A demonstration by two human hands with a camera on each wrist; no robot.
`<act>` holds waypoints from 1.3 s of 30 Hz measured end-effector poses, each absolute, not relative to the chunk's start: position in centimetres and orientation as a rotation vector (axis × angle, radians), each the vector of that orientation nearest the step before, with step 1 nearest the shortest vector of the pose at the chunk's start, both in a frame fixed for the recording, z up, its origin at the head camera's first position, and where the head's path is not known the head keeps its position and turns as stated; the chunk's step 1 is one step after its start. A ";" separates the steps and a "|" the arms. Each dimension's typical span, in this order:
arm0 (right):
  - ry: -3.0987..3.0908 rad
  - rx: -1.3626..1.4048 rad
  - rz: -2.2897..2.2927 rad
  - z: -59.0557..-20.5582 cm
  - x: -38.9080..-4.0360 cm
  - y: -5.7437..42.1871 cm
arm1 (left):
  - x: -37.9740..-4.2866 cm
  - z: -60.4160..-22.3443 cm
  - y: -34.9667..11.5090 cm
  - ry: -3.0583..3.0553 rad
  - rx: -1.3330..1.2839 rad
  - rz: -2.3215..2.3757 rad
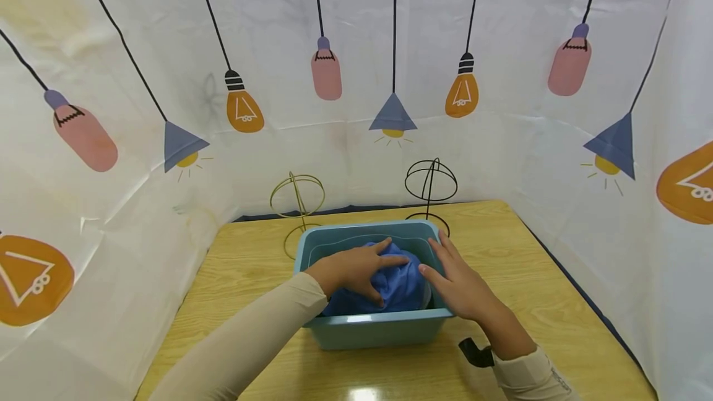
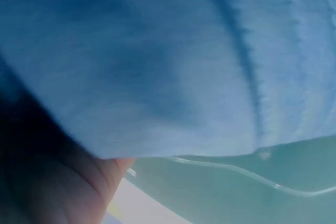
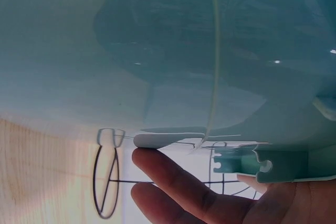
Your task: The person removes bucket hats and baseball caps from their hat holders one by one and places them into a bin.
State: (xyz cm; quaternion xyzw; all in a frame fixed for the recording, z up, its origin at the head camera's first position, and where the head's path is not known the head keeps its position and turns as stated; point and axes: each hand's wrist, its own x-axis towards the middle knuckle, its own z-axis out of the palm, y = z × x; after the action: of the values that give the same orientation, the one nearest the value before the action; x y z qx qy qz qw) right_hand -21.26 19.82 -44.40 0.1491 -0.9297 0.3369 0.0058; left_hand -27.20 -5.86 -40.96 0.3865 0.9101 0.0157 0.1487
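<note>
A light blue plastic tub stands on the table, with blue fabric bunched inside it, rounded like a hat. Stitched rows run across the blue fabric in the left wrist view. My left hand reaches over the tub's near left side, its spread fingers lying over the fabric. My right hand is at the tub's right rim, fingers mostly straight and thumb apart over the inside. In the right wrist view, fingers extend alongside the tub's rim and wall.
Behind the tub stand two wire dome-topped stands, a gold one at left and a black one at right. The wooden table is enclosed by white sheeting printed with lamps. A black strap sits by the right wrist.
</note>
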 end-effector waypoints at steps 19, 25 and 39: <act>-2.919 0.452 1.058 -44.6 -21.1 19.8 | -27.9 -42.2 -5.8 2.520 1.047 0.041; -2.918 0.458 1.049 -44.5 -21.2 19.7 | -27.9 -42.8 -5.5 2.511 1.035 -0.046; -2.929 0.474 1.005 -44.4 -21.6 20.0 | -28.2 -43.7 -4.8 2.446 0.964 -0.115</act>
State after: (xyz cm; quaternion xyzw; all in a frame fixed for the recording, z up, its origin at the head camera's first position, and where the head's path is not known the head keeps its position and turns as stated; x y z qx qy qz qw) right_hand -21.58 20.02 -44.41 0.1513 -0.9350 0.3208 0.0043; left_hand -28.20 -4.79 -43.66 0.3544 0.8994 -0.0423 0.2524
